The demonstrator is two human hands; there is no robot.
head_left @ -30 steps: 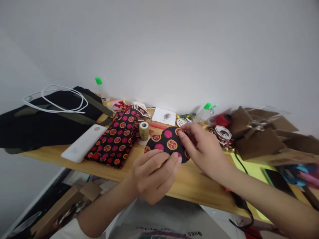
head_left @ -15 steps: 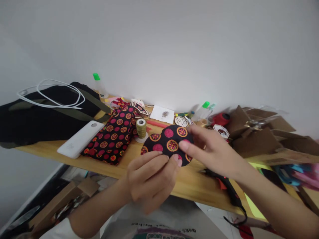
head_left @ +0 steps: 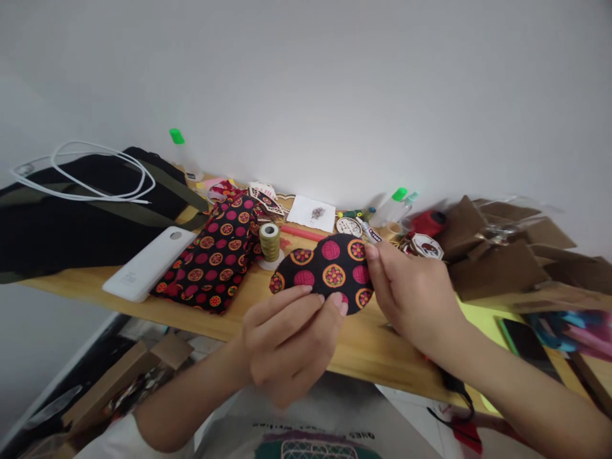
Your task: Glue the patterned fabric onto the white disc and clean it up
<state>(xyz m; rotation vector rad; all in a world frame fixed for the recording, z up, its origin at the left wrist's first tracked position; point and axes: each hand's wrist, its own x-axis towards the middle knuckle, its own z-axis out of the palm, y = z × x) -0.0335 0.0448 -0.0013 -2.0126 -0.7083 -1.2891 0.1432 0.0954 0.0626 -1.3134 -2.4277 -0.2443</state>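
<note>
Between my hands is a dark fabric piece [head_left: 333,275] with pink and orange round flower motifs and a curved, lobed outline. My left hand [head_left: 296,341] pinches its lower edge between thumb and fingers. At the right edge, my right hand [head_left: 414,296] grips the fabric with thumb and fingertips; its other fingers are partly hidden. Behind the piece stands a spool of olive-gold ribbon [head_left: 270,243]. To the left lies a larger bundle of matching patterned cloth [head_left: 210,258].
A white power bank [head_left: 148,264] lies by the cloth bundle. A black bag [head_left: 71,229] with a white cable [head_left: 102,196] is far left. Brown paper bags [head_left: 497,255] stand right, near a phone [head_left: 523,341]. A green-capped bottle [head_left: 391,207] stands by the wall.
My right hand has turned and shifted from lying over the fabric's front to gripping its right edge. My left hand keeps its pinch. The view has shifted slightly.
</note>
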